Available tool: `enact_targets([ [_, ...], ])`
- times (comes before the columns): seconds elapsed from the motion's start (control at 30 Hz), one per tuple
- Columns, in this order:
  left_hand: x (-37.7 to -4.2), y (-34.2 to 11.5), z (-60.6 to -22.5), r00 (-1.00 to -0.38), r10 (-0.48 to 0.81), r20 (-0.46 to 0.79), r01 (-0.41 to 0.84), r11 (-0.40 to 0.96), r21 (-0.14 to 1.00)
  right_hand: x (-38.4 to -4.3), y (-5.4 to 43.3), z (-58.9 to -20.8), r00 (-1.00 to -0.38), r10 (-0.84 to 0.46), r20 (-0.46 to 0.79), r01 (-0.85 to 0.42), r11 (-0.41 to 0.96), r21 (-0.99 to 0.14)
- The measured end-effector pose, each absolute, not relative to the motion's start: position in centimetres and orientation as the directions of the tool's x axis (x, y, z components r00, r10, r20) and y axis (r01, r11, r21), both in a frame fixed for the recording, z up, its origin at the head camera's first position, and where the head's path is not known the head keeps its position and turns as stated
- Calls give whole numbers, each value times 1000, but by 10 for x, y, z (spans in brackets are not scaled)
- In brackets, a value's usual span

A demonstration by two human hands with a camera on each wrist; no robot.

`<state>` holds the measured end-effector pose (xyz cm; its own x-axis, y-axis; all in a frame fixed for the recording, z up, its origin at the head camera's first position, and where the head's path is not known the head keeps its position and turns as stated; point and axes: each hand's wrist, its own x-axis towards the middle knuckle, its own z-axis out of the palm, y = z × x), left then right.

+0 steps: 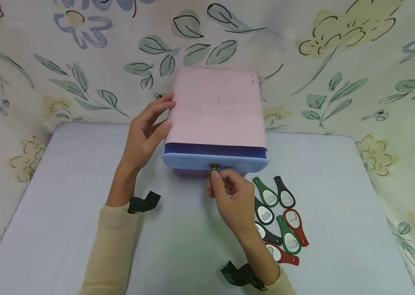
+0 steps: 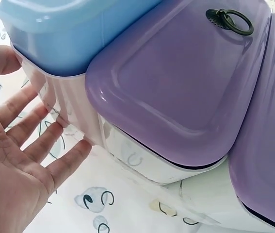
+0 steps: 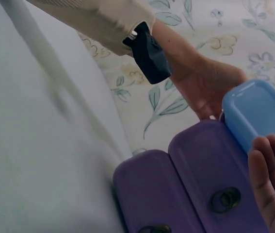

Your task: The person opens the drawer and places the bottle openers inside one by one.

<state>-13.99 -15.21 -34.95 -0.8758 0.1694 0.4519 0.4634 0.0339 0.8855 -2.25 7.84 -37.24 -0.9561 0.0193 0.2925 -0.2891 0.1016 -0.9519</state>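
The person's left forearm (image 1: 113, 246), in a long beige fabric sleeve (image 1: 109, 258), rises from seven o'clock and points towards twelve. Its bare left hand (image 1: 145, 133) leans to two o'clock, and the left wrist view shows the palm (image 2: 11, 194) with straight, spread fingers (image 2: 45, 141). The right forearm (image 1: 260, 254), in a matching sleeve (image 1: 284, 282), comes in from five o'clock, aimed at eleven; its bare right hand (image 1: 235, 194) pinches between thumb (image 1: 217, 184) and bent forefinger, the other fingers curled beneath.
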Motion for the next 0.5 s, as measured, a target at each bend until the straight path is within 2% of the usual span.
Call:
enact_targets([
  [0.5, -141, -152, -354, -874, 162, 458, 473, 67, 879, 7, 80, -374, -961, 43, 272, -265, 125, -956],
])
